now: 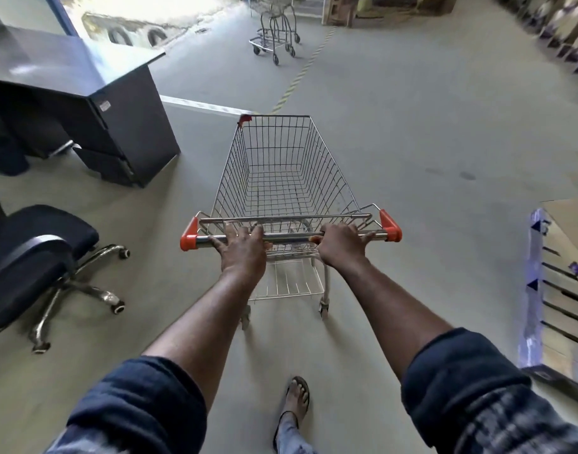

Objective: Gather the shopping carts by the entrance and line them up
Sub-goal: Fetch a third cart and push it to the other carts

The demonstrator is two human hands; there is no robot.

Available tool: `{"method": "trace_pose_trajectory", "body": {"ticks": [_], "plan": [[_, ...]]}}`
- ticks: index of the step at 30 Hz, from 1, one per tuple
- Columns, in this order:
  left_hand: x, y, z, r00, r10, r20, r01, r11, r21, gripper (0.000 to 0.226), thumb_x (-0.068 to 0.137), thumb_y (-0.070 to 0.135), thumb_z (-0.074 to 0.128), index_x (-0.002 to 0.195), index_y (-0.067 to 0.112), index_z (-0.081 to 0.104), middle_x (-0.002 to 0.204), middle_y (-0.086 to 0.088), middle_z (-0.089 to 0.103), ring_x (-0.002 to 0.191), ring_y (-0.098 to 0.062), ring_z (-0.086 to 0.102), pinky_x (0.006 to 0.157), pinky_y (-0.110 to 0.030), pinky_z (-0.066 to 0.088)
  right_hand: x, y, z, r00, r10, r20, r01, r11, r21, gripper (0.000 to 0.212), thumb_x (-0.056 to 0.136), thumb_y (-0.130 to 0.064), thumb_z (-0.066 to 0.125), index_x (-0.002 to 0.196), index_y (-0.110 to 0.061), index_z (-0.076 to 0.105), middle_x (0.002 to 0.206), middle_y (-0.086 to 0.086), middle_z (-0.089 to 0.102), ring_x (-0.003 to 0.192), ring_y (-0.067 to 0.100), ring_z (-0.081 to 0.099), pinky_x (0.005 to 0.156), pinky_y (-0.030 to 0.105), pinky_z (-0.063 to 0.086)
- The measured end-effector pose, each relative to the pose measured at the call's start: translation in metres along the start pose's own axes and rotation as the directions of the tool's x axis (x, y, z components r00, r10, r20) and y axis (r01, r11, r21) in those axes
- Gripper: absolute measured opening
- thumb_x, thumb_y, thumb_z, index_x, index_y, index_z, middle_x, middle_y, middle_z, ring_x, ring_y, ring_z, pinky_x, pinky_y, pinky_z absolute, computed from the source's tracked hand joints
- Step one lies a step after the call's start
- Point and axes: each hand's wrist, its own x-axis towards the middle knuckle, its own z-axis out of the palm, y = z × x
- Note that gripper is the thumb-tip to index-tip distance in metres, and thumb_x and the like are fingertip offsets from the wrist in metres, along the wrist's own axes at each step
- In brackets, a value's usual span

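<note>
The far row of nested carts [274, 37] near the bright opening is cut off at the top edge of the view, so their number cannot be told. Shelving along the right is smeared by blur, and the front wheels of the near shopping cart [333, 172] are hidden beneath its empty wire basket. Bare grey floor [412, 126], marked by a yellow-striped line [297, 73], lies open ahead of the cart up to that row. A dark desk [117, 119] and a black office chair [42, 253] stand to the left, the desk's corner near the basket's left side. Flattened cardboard [566, 257] sits at the right, well apart from the cart. The person stands behind the cart with both arms stretched forward and dark sleeves pushed up. The left hand [243, 249] is wrapped over the steel handle [294, 238] near its left orange end cap, and the right hand [341, 245] grips the same bar toward the right cap, fingers splayed along it. One sandalled foot [297, 398] is on the floor.
</note>
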Motion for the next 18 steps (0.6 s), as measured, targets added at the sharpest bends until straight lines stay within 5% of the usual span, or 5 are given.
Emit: {"method": "trace_pose_trajectory", "body": {"ticks": [8, 18], "plan": [[0.190, 0.015, -0.033, 1.000, 0.012, 0.029, -0.014, 0.996, 0.089, 0.052, 0.099, 0.004, 0.039, 0.143, 0.032, 0.044, 0.141, -0.007, 0.051, 0.144, -0.046, 0.024, 0.108, -0.077, 0.012, 0.182, -0.024, -0.040, 0.995, -0.093, 0.020, 0.093, 0.995, -0.030, 0.040, 0.094, -0.020, 0.045, 0.133, -0.028, 0.052, 0.135, 0.012, 0.052, 0.133, 0.034, 0.039, 0.110, 0.074, 0.015], [0.427, 0.038, -0.056, 0.996, 0.080, -0.030, -0.080, 0.997, 0.014, 0.028, 0.090, 0.028, 0.068, 0.117, 0.027, 0.062, 0.117, -0.002, 0.065, 0.123, -0.032, 0.052, 0.103, -0.072, 0.034, 0.405, -0.050, -0.069, 0.998, -0.065, 0.013, 0.066, 0.995, -0.071, 0.047, 0.094, -0.019, 0.043, 0.139, -0.027, 0.047, 0.135, 0.011, 0.050, 0.131, 0.036, 0.038, 0.106, 0.080, 0.013]]}}
